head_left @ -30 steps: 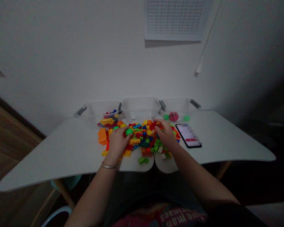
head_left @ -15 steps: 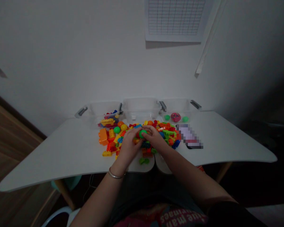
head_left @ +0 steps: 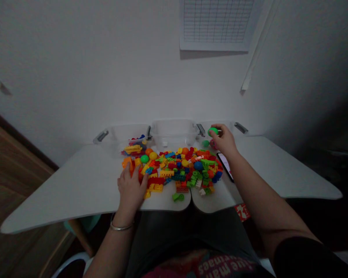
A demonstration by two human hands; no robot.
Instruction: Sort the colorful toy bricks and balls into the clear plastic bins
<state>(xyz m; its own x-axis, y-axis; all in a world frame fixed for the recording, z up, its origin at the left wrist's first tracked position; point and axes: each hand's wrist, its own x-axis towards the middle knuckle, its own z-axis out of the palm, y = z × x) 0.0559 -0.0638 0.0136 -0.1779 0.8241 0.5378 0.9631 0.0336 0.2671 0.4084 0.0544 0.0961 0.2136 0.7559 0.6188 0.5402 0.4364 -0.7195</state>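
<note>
Head view: right of centre, the right hand (head_left: 224, 139) has the green ball (head_left: 213, 131) pinched between thumb and curled fingers, likely because a smooth sphere could slip free. It's at the right-hand clear bin (head_left: 206, 135), over or just inside, can't tell which. Lower left of centre, the left hand (head_left: 131, 189) has fingers spread by the orange block (head_left: 127, 160), contact unclear. Bricks (head_left: 178, 177) lie heaped mid-frame, seemingly for easy reach.

Likely a home room; toy bricks (head_left: 178, 177) heaped on a white surface (head_left: 75, 177); a phone (head_left: 225, 165) beside them; a pale wall (head_left: 104, 69) behind.
</note>
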